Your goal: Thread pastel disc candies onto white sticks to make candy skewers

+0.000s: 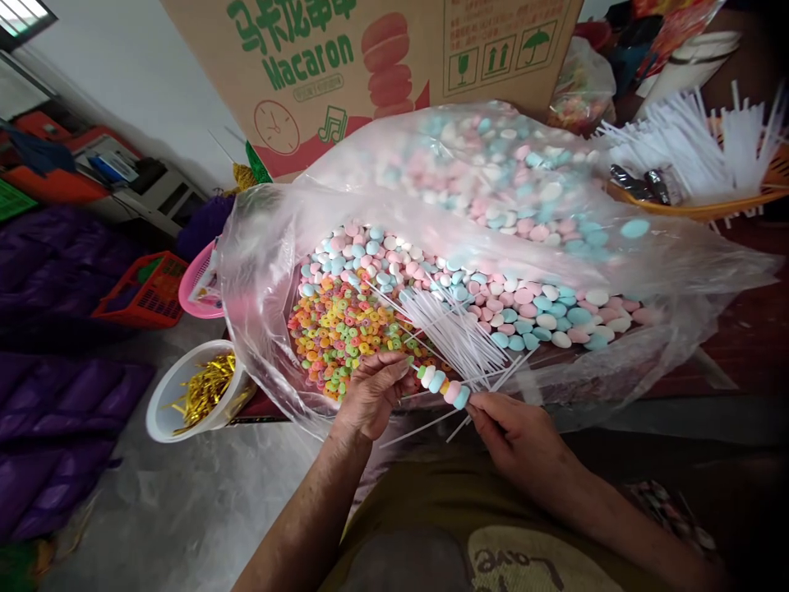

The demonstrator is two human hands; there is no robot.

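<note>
A candy skewer (449,389) with blue, white and pink marshmallows and small gummy rings spans the gap between my hands. My right hand (523,432) pinches its lower end, beside a blue marshmallow. At the other end, my left hand (377,396) is closed, thumb and finger pinching what looks like a small green gummy ring by the stick's tip; the fingers partly hide it. Just beyond my left hand lies a heap of colourful gummy rings (345,329). A bundle of white sticks (456,329) rests between that heap and the loose marshmallows (542,308).
A large clear plastic bag (265,247) surrounds the candy. Behind it stands a Macaron cardboard box (407,57). An orange basket (708,210) with more white sticks is at right. At left are a white tub (163,403) of gold ties and a red basket (141,304).
</note>
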